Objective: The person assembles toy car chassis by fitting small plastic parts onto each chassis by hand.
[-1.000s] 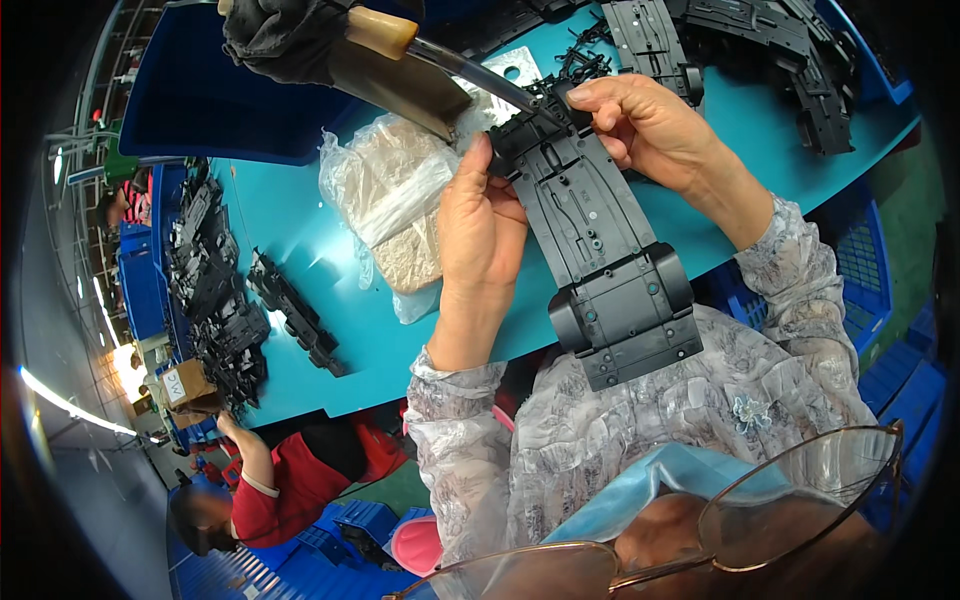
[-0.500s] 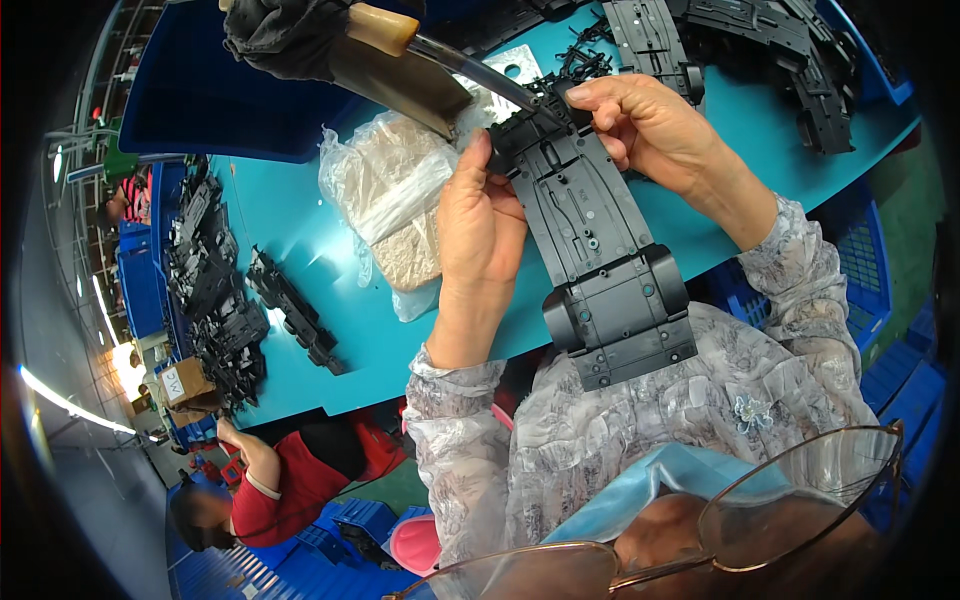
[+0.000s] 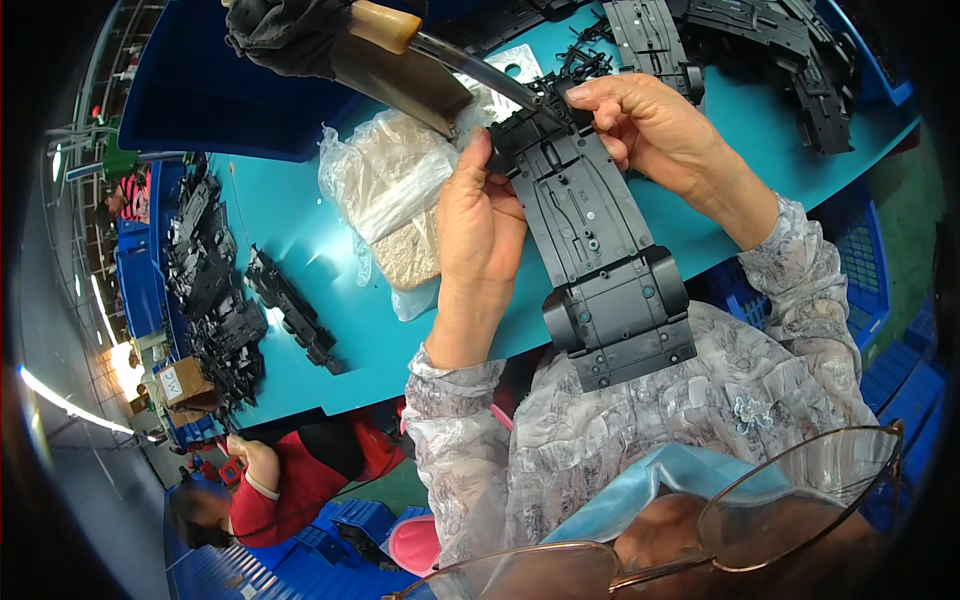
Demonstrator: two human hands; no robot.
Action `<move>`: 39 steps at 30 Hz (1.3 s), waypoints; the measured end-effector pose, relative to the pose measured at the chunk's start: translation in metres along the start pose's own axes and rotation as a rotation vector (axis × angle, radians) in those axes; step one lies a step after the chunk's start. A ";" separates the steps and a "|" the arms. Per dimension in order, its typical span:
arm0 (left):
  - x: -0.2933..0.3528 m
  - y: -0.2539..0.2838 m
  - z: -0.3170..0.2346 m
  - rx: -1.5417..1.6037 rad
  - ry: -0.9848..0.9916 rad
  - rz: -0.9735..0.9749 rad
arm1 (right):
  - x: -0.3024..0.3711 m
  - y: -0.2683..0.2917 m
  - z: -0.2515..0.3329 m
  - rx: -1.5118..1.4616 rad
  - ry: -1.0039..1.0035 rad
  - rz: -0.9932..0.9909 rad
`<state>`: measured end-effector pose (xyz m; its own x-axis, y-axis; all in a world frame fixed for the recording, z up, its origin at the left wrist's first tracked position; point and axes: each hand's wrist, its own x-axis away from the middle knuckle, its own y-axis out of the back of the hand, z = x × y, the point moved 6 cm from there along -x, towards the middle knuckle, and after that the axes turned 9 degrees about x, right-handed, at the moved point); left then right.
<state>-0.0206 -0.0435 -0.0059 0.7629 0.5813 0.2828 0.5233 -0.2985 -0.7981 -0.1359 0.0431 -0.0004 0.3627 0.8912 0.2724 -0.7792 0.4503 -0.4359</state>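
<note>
A long black moulded plastic chassis slants away from my lap, with two rounded bulges near its close end. My left hand is closed on its far left edge, thumb up. On the far right corner my right hand grips it with thumb and curled fingers. A metal rod with a tan handle reaches down to the chassis's far end. Whether its tip touches the plastic, I cannot tell. Beside the rod is a wide metal blade, partly covered by dark cloth.
A clear plastic bag of beige material lies left of my left hand on the teal table. More black chassis lie beyond my right hand. Black parts are heaped at left. A blue bin stands far left; a person in red sits nearby.
My hands and the chassis stay in place. At the lower left, the other person's hand has shifted slightly.
</note>
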 end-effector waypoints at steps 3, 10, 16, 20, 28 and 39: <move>0.001 -0.001 -0.001 -0.005 -0.005 0.000 | 0.000 0.000 -0.001 0.003 -0.011 0.002; 0.002 -0.002 0.001 -0.004 -0.017 0.018 | -0.005 0.002 0.001 0.034 0.073 0.047; 0.002 0.003 0.010 -0.081 -0.053 0.075 | -0.013 0.014 -0.010 -0.007 0.046 0.048; 0.004 0.001 0.018 -0.085 -0.038 0.074 | -0.009 0.021 -0.013 -0.007 0.057 0.024; 0.008 0.004 0.039 -0.050 0.090 0.111 | 0.005 0.034 -0.010 0.061 0.073 -0.063; 0.008 0.002 0.050 0.053 0.155 0.090 | 0.024 0.038 0.003 0.220 0.130 -0.145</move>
<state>-0.0330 -0.0015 -0.0319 0.8570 0.4297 0.2844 0.4330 -0.3014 -0.8495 -0.1579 0.0816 -0.0076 0.5299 0.8242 0.1998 -0.8014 0.5637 -0.2001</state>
